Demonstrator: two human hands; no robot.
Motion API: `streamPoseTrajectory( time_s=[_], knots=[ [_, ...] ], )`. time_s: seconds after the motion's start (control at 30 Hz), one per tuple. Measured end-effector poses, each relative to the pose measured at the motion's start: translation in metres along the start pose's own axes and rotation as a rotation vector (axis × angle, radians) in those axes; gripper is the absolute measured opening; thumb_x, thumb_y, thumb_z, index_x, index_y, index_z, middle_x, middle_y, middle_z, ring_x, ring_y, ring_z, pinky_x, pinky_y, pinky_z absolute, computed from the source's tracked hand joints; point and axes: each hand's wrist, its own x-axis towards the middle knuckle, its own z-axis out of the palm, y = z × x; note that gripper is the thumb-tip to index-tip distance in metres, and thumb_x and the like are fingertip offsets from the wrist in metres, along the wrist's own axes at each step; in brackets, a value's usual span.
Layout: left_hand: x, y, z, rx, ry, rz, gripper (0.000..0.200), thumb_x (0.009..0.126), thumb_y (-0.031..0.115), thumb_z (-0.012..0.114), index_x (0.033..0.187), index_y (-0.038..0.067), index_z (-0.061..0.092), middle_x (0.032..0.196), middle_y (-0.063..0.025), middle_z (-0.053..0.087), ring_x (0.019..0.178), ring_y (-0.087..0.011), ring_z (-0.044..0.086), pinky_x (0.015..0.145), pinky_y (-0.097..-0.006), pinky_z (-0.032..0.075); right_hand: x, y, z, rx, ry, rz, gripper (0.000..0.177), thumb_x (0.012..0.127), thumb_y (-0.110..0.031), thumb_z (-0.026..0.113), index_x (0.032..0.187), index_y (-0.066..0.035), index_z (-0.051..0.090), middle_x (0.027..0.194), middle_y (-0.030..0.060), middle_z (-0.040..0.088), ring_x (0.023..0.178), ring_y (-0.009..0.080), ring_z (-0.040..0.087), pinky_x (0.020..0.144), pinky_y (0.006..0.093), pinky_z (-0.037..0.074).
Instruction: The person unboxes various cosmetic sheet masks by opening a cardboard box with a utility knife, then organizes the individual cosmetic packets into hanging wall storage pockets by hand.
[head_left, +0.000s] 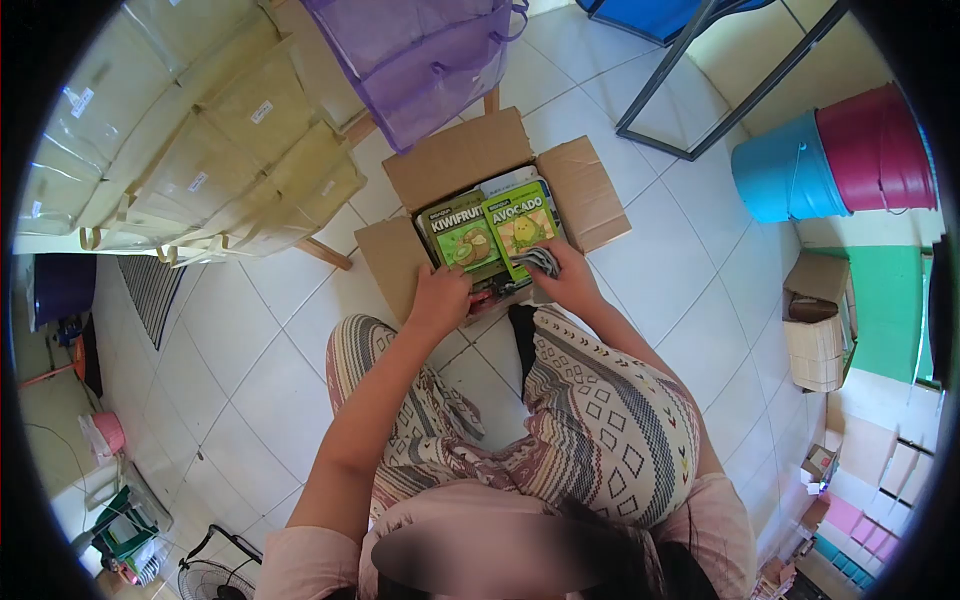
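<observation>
An open cardboard box [590,195] sits on the floor before my crossed legs, its flaps folded outward. Inside lie a green-and-brown "KIWIFRUIT" book [462,228] and, to its right and partly over it, a bright green "AVOCADO" book [520,215]. My left hand [443,298] reaches over the near left side of the box, fingers bent at the kiwifruit book's lower edge; what they grip I cannot tell. Beside those fingertips shows a small red item [482,298]. My right hand [570,280] is closed on a grey-and-white striped bundle [538,261] over the avocado book's lower end.
A purple hanging organizer [420,60] stands just beyond the box, with cream organizers [240,130] to its left. On the right are a blue bucket [785,170], a maroon bucket [875,150] and a smaller carton [815,320]. A fan [215,575] stands at lower left.
</observation>
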Motion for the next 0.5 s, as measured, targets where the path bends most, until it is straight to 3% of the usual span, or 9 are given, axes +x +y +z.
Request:
streamPoseTrajectory(
  time_s=[0.2,0.3,0.4,0.43,0.5],
  knots=[
    [0.007,0.002,0.005,-0.017,-0.102,-0.002,0.016,0.077,0.025,0.075,0.079,0.011,0.069,0.085,-0.0066,0.068,0.088,-0.0244,0.064,0.085,-0.0434,0.037,-0.011,0.009,0.000,0.028,-0.022,0.086,0.030,0.082,-0.010,0.071,0.111,-0.005,0.064,0.100,0.0117,0.067,0.091,0.0238,0.066,0.080,0.0338,0.051],
    [0.009,-0.007,0.005,-0.109,-0.111,-0.018,0.015,0.077,0.024,0.075,0.078,0.010,0.070,0.084,-0.0085,0.068,0.088,-0.0259,0.065,0.084,-0.0433,0.038,-0.019,0.016,-0.001,-0.067,-0.178,0.008,0.041,0.078,-0.009,0.069,0.118,-0.006,0.062,0.107,0.0132,0.066,0.096,0.0291,0.066,0.083,0.0368,0.052],
    [0.012,-0.014,0.007,-0.125,-0.062,-0.039,0.014,0.077,0.023,0.074,0.078,0.009,0.070,0.083,-0.0101,0.069,0.086,-0.0277,0.065,0.081,-0.0430,0.041,-0.019,-0.019,0.000,-0.241,-0.481,-0.135,0.054,0.074,-0.010,0.068,0.127,-0.007,0.058,0.120,0.0144,0.064,0.102,0.0334,0.065,0.086,0.0393,0.053],
    [0.013,-0.014,0.004,-0.118,-0.040,-0.046,0.014,0.077,0.022,0.073,0.078,0.009,0.070,0.083,-0.0106,0.069,0.085,-0.0283,0.065,0.079,-0.0430,0.042,-0.019,-0.016,0.010,-0.307,-0.522,-0.251,0.063,0.072,-0.012,0.068,0.133,-0.007,0.053,0.136,0.0125,0.057,0.104,0.0336,0.064,0.085,0.0414,0.054],
    [0.015,-0.012,0.000,-0.091,-0.039,-0.022,0.012,0.078,0.020,0.071,0.077,0.008,0.070,0.083,-0.0102,0.068,0.083,-0.0284,0.065,0.078,-0.0425,0.044,-0.025,-0.011,0.021,-0.384,-0.558,-0.276,0.061,0.072,-0.014,0.068,0.131,-0.006,0.054,0.138,0.0092,0.056,0.095,0.0346,0.066,0.079,0.0435,0.055]
  ],
)
